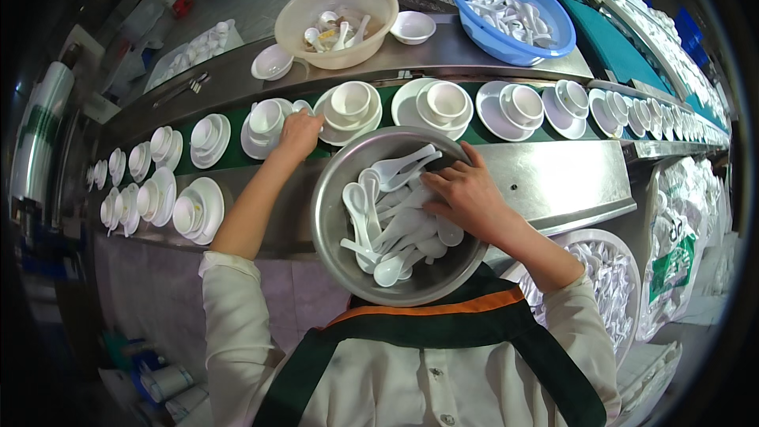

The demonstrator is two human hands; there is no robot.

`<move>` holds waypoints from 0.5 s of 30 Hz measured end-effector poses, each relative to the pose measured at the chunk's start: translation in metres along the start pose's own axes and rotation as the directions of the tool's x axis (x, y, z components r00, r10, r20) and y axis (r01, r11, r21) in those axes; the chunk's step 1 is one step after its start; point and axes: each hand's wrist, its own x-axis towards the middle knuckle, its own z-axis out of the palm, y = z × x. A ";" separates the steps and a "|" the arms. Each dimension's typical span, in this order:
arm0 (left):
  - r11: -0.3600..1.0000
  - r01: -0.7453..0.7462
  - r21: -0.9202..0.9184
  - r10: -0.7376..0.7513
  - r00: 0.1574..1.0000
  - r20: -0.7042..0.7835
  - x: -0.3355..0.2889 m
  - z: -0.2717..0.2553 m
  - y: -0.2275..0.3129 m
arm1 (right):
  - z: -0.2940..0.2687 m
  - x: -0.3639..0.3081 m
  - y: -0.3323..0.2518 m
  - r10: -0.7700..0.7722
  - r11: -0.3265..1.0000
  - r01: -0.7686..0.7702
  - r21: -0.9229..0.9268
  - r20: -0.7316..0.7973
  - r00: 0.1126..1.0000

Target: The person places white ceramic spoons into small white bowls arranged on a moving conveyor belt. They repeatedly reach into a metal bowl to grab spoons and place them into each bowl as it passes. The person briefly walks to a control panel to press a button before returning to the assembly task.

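Observation:
A round steel bowl (pixel 320 225) stands in front of me with several white spoons (pixel 383 229) heaped in it. My right hand (pixel 470 194) reaches over its right side. The thumb and forefinger close on a spoon in the heap, while the other fingers extend near the rim. Beyond the bowl, my left hand (pixel 299 136) is closed at the fingertips on a small white piece that looks like a spoon (pixel 301 107). It is beside a plate with a stacked bowl (pixel 266 119). Another plate with bowls (pixel 350 101) is just right of that hand.
More stacked place settings (pixel 443 103) line a green belt (pixel 387 111) running left to right. A beige basin (pixel 336 55) and a blue basin (pixel 514 47), both containing spoons, stand behind it. A large tub (pixel 632 269) of wrapped items is at lower right.

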 end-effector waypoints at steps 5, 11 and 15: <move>0.997 -0.060 0.050 0.064 0.995 -0.073 -0.036 0.008 -0.018 | 0.001 0.003 -0.004 0.009 0.999 -0.009 -0.035 0.001 1.000; 0.989 0.045 -0.139 -0.046 0.999 -0.009 -0.056 0.005 -0.031 | -0.007 0.006 -0.002 -0.062 0.997 0.063 0.037 -0.030 0.998; 0.972 0.225 -0.066 -0.234 0.933 -0.272 -0.069 -0.013 -0.036 | -0.040 0.000 0.012 0.165 0.859 -0.097 0.503 -0.094 0.982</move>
